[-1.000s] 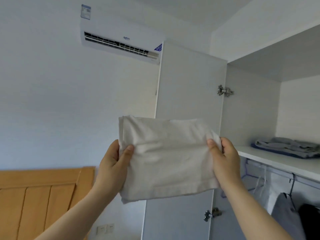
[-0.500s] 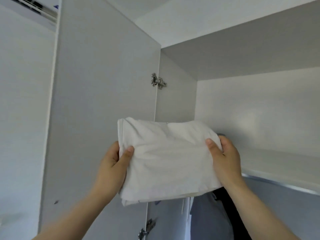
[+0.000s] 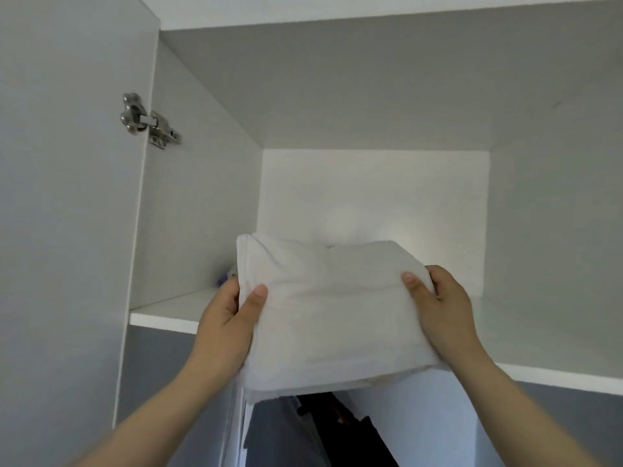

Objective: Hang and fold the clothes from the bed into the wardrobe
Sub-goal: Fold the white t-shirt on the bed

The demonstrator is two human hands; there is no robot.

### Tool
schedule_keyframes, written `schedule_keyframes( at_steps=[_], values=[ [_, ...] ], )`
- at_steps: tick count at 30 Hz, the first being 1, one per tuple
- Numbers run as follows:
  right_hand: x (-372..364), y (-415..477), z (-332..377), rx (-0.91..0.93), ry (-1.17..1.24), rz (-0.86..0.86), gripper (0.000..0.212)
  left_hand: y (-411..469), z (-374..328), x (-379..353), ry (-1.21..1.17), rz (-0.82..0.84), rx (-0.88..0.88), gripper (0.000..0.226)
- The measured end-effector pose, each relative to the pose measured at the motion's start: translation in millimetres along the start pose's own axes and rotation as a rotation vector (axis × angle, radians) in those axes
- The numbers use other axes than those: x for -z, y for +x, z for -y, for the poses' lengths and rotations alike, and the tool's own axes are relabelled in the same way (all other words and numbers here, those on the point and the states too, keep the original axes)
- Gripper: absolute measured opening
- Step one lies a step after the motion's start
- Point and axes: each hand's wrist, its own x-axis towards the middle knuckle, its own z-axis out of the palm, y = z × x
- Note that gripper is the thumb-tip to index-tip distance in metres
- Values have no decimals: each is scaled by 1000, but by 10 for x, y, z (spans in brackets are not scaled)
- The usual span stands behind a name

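A folded white garment (image 3: 333, 311) is held up at the front of the wardrobe's upper shelf (image 3: 161, 315). My left hand (image 3: 229, 325) grips its left edge, thumb on top and fingers underneath. My right hand (image 3: 445, 308) grips its right edge the same way. The garment's far part reaches over the shelf board; its near edge hangs in front of the shelf's lip. A bit of blue-purple cloth (image 3: 224, 278) shows behind the garment's left corner; the rest of it is hidden.
The open wardrobe door (image 3: 67, 197) with its metal hinge (image 3: 148, 121) stands on the left. The shelf compartment has white side walls and a back panel (image 3: 371, 197). Dark and grey hanging clothes (image 3: 337, 433) show below the shelf.
My view has turned right and up from the wall and air conditioner to the wardrobe's upper compartment. Both hands have carried the folded garment forward to the shelf, grip unchanged.
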Motion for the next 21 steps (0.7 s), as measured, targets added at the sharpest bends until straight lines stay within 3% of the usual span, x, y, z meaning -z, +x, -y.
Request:
schedule_keyframes(
  at_steps=[5, 8, 10, 12, 16, 21],
  values=[
    [60, 588, -475, -91, -145, 47, 28, 388, 246, -541, -8, 53, 86, 11],
    [61, 926, -742, -251, -444, 273, 38, 587, 384, -749, 117, 274, 233, 17],
    [50, 973, -821, -288, -579, 417, 58, 675, 447, -821, 251, 423, 259, 30],
    [19, 918, -780, -270, -547, 472, 59, 739, 477, -860, 347, 478, 229, 31],
    [-39, 685, -531, -210, -523, 539, 34, 769, 551, -896, 407, 533, 103, 30],
    [-57, 462, -151, -310, -651, 734, 64, 803, 551, -838, 513, 654, -71, 34]
  ],
)
